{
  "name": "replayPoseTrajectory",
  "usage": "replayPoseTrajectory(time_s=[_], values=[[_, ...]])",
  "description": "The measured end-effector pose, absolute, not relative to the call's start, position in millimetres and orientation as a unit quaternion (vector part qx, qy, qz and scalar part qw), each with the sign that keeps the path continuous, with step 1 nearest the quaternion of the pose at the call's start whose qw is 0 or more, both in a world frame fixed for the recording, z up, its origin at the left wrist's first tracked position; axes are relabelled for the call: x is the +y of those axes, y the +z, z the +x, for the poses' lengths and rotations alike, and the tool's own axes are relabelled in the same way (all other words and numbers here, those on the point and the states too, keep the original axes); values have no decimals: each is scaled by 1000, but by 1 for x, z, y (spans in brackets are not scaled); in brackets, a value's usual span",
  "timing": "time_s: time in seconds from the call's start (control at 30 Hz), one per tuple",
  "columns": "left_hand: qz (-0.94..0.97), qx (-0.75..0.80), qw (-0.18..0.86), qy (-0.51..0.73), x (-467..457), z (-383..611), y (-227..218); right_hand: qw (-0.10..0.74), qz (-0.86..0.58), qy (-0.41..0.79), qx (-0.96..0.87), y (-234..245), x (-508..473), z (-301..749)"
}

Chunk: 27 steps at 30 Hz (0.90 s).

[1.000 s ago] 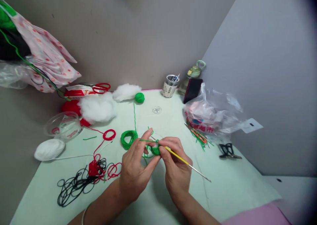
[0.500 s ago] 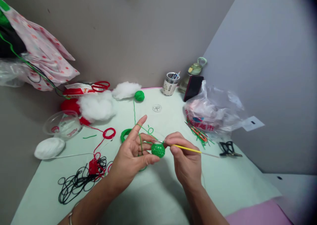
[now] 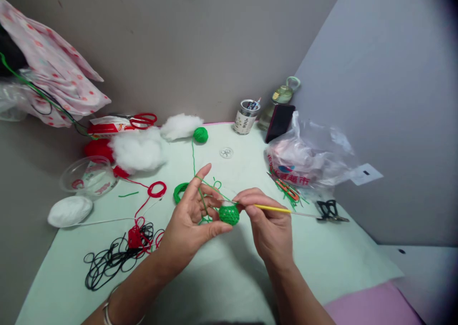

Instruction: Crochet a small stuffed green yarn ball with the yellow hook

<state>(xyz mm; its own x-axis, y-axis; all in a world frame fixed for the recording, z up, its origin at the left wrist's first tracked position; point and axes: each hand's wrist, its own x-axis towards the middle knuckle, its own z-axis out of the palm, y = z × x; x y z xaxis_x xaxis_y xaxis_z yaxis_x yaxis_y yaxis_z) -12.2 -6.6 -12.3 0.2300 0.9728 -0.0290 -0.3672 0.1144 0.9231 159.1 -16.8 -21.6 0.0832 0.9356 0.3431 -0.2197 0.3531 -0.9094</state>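
Note:
My left hand [image 3: 191, 225] pinches a small green crocheted ball [image 3: 229, 214] between thumb and fingers, with green yarn [image 3: 202, 191] looped over its raised index finger. My right hand [image 3: 270, 227] grips a crochet hook with a yellow handle [image 3: 275, 209], its tip at the top of the ball. The yarn runs back over the pale green table [image 3: 222, 277] to a small green yarn ball [image 3: 201, 134] near the wall. A green yarn coil [image 3: 179, 191] lies just behind my left hand.
Tangled black and red cord [image 3: 118, 253] lies to the left, with white stuffing [image 3: 138, 149], a clear plastic cup [image 3: 88, 174] and red scissors [image 3: 141, 120]. A plastic bag [image 3: 307, 160], tin [image 3: 246, 116], phone [image 3: 279, 121] and black clip [image 3: 327, 209] sit to the right.
My left hand turned palm up and raised its index finger with the yarn over it. The green ball came into plain view, and the hook swung from slanting down-right to nearly level.

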Motion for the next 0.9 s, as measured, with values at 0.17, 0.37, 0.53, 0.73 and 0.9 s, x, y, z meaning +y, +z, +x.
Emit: replayPoseTrajectory(time_s=[0.17, 0.37, 0.53, 0.73, 0.9], values=[[412, 351, 660, 521, -10, -7, -9, 658, -347, 460, -485, -22, -18, 156], [452, 362, 637, 509, -12, -9, -8, 665, -339, 472, -468, -22, -19, 156], [552, 374, 570, 479, -11, -16, -9, 659, -332, 489, -466, -23, -17, 160], [624, 371, 518, 452, -8, -25, -9, 638, -309, 507, -491, -22, -14, 169], [651, 361, 509, 432, -6, -27, -8, 628, -301, 512, -502, -21, -15, 174]])
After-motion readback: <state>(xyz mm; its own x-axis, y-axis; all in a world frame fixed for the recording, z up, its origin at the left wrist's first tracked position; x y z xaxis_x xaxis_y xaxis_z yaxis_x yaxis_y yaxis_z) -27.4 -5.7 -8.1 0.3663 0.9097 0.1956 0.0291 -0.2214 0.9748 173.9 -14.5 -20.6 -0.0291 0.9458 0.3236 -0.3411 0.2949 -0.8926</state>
